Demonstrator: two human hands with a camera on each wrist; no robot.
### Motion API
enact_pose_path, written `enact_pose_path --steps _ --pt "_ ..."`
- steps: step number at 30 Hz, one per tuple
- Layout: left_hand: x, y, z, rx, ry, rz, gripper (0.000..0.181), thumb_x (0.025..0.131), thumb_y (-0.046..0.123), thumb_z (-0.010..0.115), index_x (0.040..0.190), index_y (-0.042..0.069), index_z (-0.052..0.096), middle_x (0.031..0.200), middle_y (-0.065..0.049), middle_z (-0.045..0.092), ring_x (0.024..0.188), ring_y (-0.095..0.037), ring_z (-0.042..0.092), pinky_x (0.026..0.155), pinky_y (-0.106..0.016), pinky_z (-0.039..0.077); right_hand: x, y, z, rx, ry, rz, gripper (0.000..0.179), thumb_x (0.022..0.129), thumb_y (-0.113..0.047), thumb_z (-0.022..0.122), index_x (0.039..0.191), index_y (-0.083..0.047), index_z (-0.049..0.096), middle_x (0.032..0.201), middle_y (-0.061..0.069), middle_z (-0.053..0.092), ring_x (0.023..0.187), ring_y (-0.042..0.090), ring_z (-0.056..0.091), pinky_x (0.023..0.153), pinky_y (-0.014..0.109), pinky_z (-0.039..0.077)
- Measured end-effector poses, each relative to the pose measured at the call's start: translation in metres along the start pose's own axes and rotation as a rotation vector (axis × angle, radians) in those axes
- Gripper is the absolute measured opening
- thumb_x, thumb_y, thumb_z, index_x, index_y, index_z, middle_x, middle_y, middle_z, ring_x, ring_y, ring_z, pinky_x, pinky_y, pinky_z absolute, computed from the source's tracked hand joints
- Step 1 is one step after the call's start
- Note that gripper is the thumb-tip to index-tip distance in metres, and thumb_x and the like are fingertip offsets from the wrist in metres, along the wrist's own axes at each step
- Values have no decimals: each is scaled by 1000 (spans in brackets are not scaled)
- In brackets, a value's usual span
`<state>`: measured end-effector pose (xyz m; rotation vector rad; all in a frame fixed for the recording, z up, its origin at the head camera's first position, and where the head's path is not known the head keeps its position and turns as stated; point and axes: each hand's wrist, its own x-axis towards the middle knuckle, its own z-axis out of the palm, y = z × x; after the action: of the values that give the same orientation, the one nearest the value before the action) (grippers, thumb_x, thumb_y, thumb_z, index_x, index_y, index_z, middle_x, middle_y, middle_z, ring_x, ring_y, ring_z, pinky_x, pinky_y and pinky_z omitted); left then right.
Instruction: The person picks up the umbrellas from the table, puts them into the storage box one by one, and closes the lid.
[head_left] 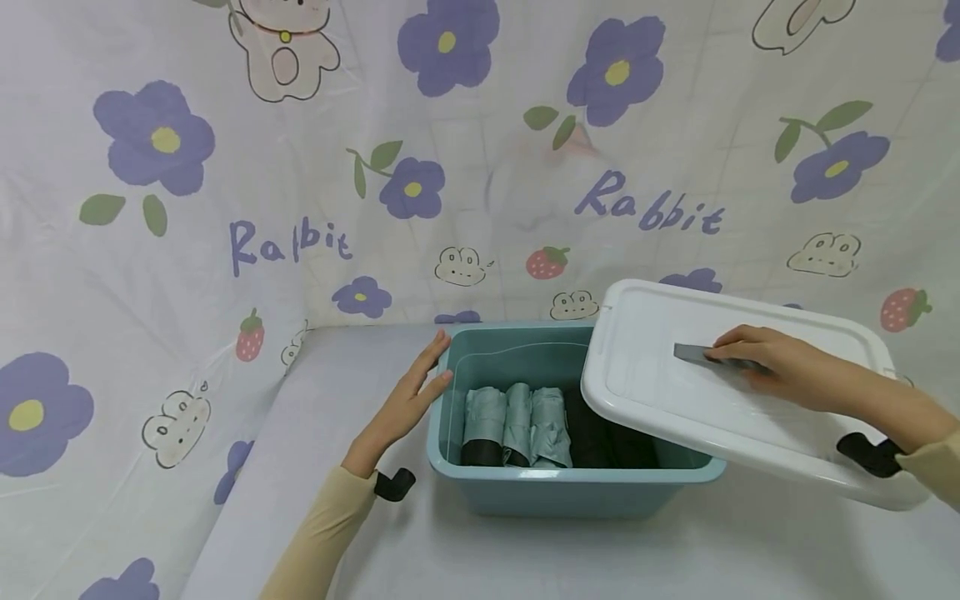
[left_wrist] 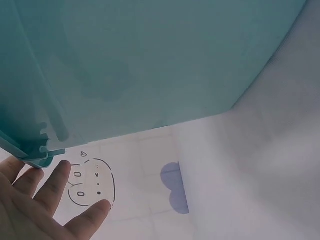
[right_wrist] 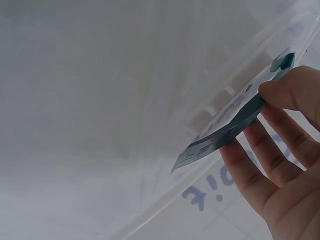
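Note:
A light-blue storage bin [head_left: 577,493] stands on the white surface. Inside it lie several light-blue rolled bundles [head_left: 517,421] with dark ends, and black items [head_left: 588,429] fill the part beside them. My left hand [head_left: 408,400] rests its straight fingers at the bin's left rim; in the left wrist view the left hand [left_wrist: 40,205] reaches that rim from outside. With my right hand [head_left: 787,367] I grip the grey handle [head_left: 690,354] of a white lid [head_left: 645,392]. Tilted, the lid covers the bin's right end from view. The right wrist view shows fingers and thumb around the handle [right_wrist: 200,152].
A patterned cloth [head_left: 480,208] with flowers and rabbits hangs behind the bin and along the left. The white surface [head_left: 360,358] extends left and in front of the bin. A black wrist mount [head_left: 395,485] sits on each wrist.

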<state>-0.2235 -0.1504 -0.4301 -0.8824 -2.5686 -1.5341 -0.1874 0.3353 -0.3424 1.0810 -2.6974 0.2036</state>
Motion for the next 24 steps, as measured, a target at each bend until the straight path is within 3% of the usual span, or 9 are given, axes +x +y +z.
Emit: enact_pose_path --steps 5,13,24 --pt "-3 0 0 6 13 1 55 99 17 43 148 16 19 155 -6 11 141 -24 19 110 -54 18 8 -8 -1 15 -23 -17 50 67 12 73 114 -6 64 112 4 59 101 22 58 77 37 50" --pt "-6 -1 0 2 38 8 55 99 17 43 148 11 19 154 -14 16 139 -28 23 109 -55 19 24 -20 2 62 -18 -94 51 68 13 72 115 -7 64 113 2 59 103 22 58 78 39 49" --pt "-9 4 0 1 69 1 54 99 15 43 148 11 20 153 -13 19 138 -30 26 108 -57 20 45 -36 6 118 -29 -152 48 70 14 69 114 -5 64 114 4 59 104 24 57 80 40 50"
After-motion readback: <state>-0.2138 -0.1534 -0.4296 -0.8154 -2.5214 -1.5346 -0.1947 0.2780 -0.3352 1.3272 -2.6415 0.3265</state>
